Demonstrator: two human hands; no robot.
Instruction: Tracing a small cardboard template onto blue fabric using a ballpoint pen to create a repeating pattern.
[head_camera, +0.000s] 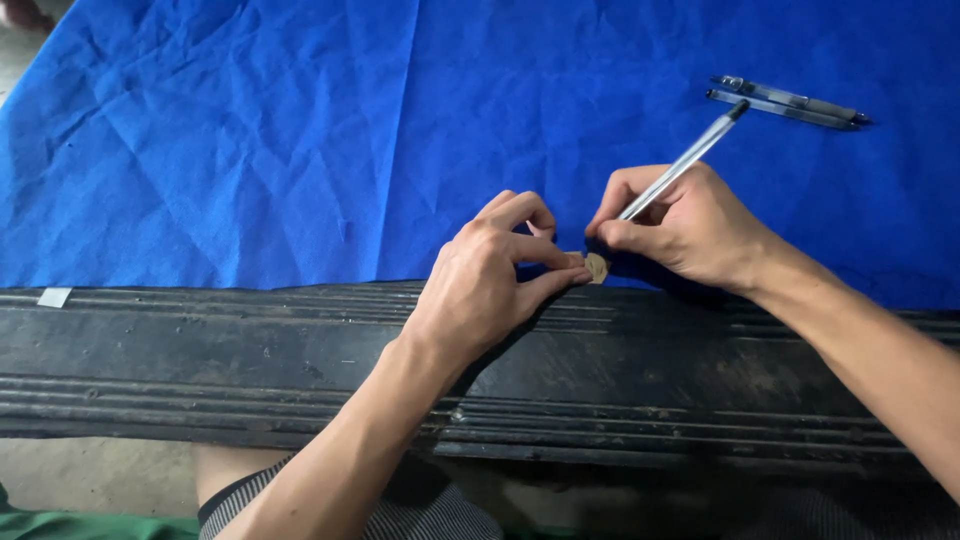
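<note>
Near the person, a dark wood edge (250, 350) runs across. On its far side, the left hand (480, 290) pinches a small tan piece (597, 267) between thumb and fingers, likely to keep it from sliding. The right hand (680, 225) is closed on a pen (690, 155), tip down at the piece. So the piece sits between both hands, touching them. Farther back, two more pens (790, 102) lie on the blue cloth (250, 130).
</note>
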